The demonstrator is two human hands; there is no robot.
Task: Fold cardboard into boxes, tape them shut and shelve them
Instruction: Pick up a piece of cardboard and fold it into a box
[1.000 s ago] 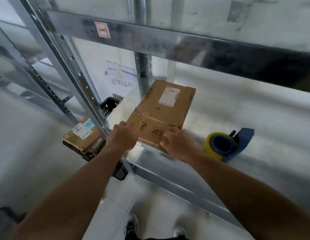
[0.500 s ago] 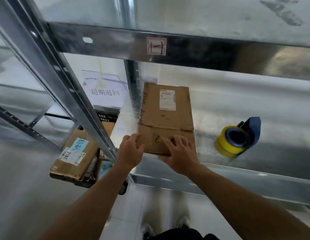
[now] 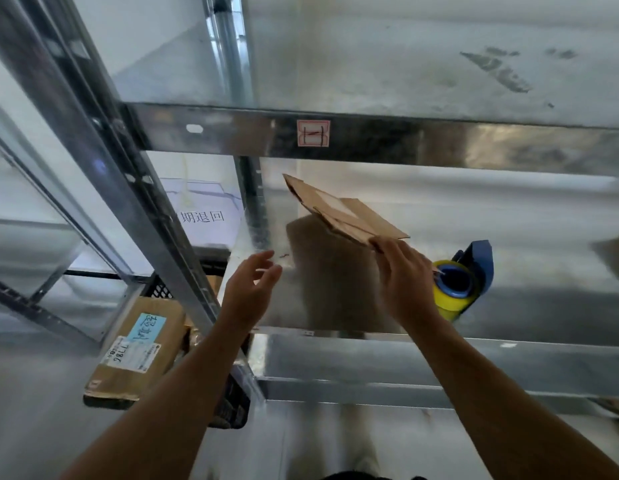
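From the head view, my right hand (image 3: 401,275) pinches the near corner of the flattened cardboard (image 3: 339,216). I hold it tilted in the air above the metal shelf (image 3: 526,258), clear of the surface, with its far end raised toward the shelf's back left post. My left hand (image 3: 249,289) hangs open over the shelf's front left corner, fingers loosely spread, holding nothing and apart from the cardboard. A yellow tape dispenser (image 3: 457,282) with a blue handle lies on the shelf just beside my right hand. Below the shelf's left end a labelled parcel (image 3: 138,355) sits against a black crate (image 3: 162,289).
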